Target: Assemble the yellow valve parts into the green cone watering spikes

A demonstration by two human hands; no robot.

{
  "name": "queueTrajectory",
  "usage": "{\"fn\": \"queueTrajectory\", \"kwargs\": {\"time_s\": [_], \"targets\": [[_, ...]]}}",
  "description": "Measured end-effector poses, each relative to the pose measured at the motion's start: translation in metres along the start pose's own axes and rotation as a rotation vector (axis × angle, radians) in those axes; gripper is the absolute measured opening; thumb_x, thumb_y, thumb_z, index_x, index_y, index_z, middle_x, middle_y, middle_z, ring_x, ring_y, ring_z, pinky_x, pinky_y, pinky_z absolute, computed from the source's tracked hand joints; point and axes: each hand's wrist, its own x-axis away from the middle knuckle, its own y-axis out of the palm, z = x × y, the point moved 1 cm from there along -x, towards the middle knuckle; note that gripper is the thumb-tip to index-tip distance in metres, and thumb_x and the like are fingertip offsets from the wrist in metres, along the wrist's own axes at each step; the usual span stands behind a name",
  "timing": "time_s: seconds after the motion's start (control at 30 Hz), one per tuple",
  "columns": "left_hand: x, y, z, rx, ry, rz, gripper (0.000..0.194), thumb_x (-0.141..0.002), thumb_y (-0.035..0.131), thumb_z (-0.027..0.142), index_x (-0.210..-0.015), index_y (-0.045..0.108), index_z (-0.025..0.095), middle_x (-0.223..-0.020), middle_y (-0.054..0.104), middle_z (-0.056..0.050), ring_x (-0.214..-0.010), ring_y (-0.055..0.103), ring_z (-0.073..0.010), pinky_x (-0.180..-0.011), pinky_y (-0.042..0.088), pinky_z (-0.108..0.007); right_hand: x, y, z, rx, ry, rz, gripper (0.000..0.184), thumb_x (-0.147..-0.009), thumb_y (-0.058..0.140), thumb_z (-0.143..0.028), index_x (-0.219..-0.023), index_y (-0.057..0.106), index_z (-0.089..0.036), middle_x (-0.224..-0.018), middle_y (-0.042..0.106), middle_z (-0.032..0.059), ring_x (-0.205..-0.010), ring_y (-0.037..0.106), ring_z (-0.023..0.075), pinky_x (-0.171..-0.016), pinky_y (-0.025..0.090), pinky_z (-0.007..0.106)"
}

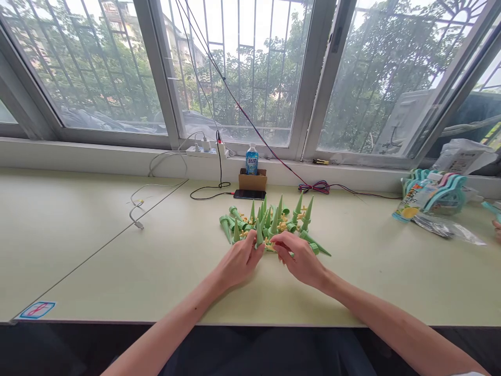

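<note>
My left hand (243, 257) is closed around a green plant-watering spike (259, 232), whose tip points up. Just to its right, my right hand (300, 256) has thumb and forefinger pinched together; whatever is between them is too small to make out. Behind both hands lies a pile of similar green spikes (275, 219), some standing on their caps and others lying on their sides. Small yellow plastic valve pieces (282, 226) are scattered among them. One spike (319, 245) lies beside my right hand with its point towards the right.
Behind the pile are a phone (249, 194) on a black cable, a small cardboard box (252, 181) and a blue-labelled bottle (252, 161). A white cable (136, 219) lies left. At right are teal hangers (446, 193) and plastic packets (415, 201). Another person's hand (497, 225) shows at the right edge.
</note>
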Motion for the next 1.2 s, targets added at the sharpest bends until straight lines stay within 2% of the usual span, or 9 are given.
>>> {"fn": "queueTrajectory", "kwargs": {"time_s": [0.5, 1.2], "targets": [[0.0004, 0.0002, 0.0033, 0.004, -0.033, -0.034, 0.025, -0.099, 0.036, 0.034, -0.081, 0.021, 0.025, -0.056, 0.032, 0.01, -0.047, 0.034, -0.0128, -0.053, 0.025, -0.025, -0.0009, 0.0004, 0.0024, -0.007, -0.005, -0.003, 0.019, -0.102, 0.042, -0.022, -0.098, 0.06, -0.019, -0.082, 0.059, 0.0023, -0.054, 0.052, 0.011, -0.056, 0.045, 0.026], [0.0011, 0.0013, 0.0036, 0.017, -0.039, -0.025, 0.021, -0.095, 0.04, 0.031, -0.082, 0.025, 0.024, -0.057, 0.036, 0.009, -0.046, 0.035, -0.0117, -0.051, 0.026, -0.024, -0.0004, -0.0002, 0.0024, 0.011, -0.016, 0.002, 0.023, -0.103, 0.039, -0.025, -0.098, 0.06, -0.02, -0.081, 0.058, 0.0025, -0.054, 0.053, 0.0112, -0.057, 0.047, 0.027]]}}
